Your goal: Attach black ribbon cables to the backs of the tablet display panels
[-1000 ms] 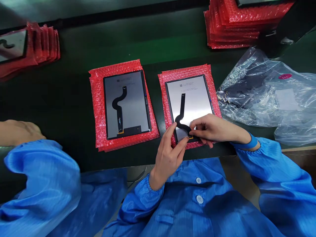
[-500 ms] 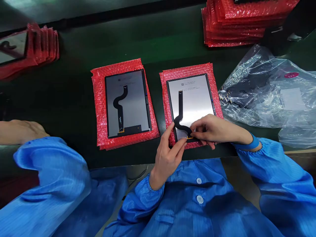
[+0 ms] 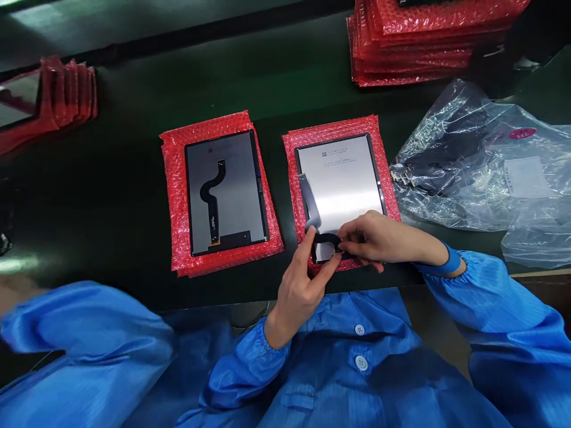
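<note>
Two screen panels lie face down on red bubble wrap on a dark green table. On the right panel [image 3: 341, 178], my left hand [image 3: 303, 285] pinches the near bottom edge beside the black flex cable [image 3: 312, 217]. My right hand [image 3: 379, 238] pinches the cable's lower end at the connector. The cable's upper part stands lifted off the panel and tilts to the left. The left panel [image 3: 225, 190] lies untouched, its S-shaped cable flat on it.
A stack of red bubble-wrap sheets [image 3: 414, 41] sits at the back right, another stack with a panel [image 3: 49, 98] at the far left. Crumpled clear plastic bags [image 3: 482, 160] lie to the right. A co-worker's blue sleeve [image 3: 84, 345] fills the lower left.
The right panel's cable has lifted from lying flat and swung to the left. The co-worker's hand at the left edge has withdrawn from the table. My hands stay at the connector.
</note>
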Demonstrator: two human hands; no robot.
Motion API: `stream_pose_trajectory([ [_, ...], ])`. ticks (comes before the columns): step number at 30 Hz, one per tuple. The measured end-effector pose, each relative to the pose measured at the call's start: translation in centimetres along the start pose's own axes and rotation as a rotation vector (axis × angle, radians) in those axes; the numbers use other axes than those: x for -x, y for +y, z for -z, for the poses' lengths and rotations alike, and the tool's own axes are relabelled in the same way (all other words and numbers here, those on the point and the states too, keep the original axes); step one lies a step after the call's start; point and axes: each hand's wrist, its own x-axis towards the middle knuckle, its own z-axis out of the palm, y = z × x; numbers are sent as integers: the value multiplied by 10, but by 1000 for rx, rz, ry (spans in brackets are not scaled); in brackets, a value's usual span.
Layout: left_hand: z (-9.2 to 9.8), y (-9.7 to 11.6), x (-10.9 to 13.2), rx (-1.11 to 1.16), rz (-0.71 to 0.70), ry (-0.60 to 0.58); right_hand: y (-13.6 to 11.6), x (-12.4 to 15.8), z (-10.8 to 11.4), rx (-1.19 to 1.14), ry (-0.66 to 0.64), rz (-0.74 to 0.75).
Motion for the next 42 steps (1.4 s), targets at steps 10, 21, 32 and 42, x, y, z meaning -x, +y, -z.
stream_pose_trajectory([
  [10,5,-3,1,1,-23,-60,-3,0,1,42,-16,33],
  [21,5,-1,-1,4,-22,-35,-3,0,-1,76,1,7],
  [32,7,1,0,-65,-34,-107,-7,-1,-3,39,14,-61],
  [42,10,6,4,-43,61,-225,8,-5,-6,4,47,4],
])
